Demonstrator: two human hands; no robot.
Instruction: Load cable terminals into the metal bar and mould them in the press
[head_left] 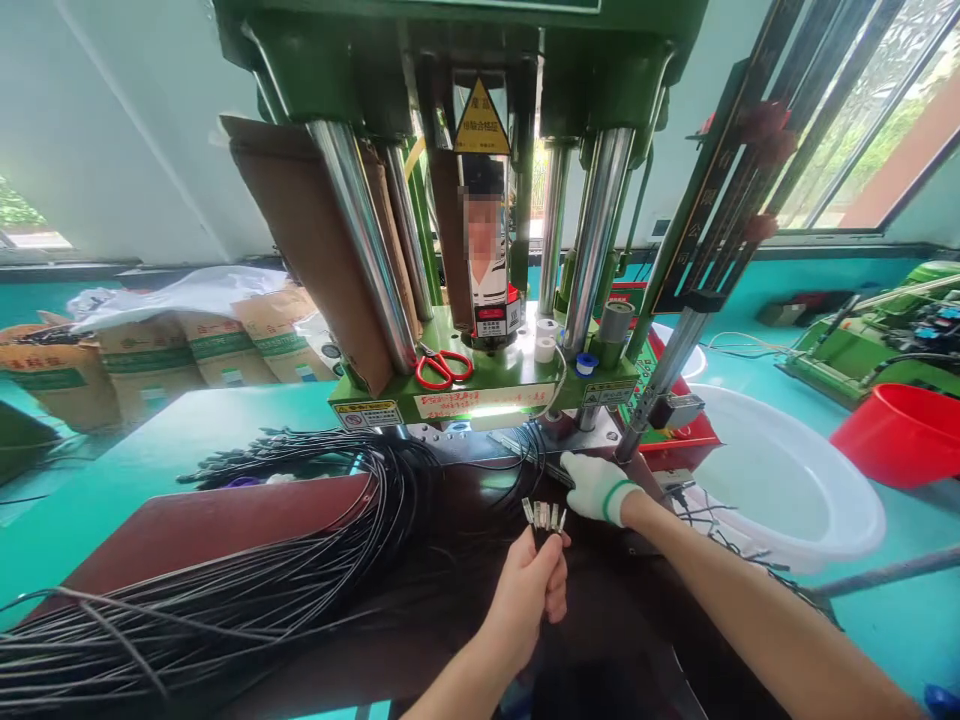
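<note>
My left hand is bare and closed round a small bunch of black cables. Their silvery metal plug ends fan out above the thumb. My right hand wears a white knitted glove with a green cuff line. It reaches to the front of the green press, its fingers curled at a dark bar-like piece; exactly what it grips is hidden. Thin black cables loop down beside that piece, at the metal plate under the press head.
A large bundle of black cables covers the brown tabletop on the left. Red-handled scissors and white rolls lie on the press ledge. A white basin and red bucket stand right. A person's reflection shows in the press.
</note>
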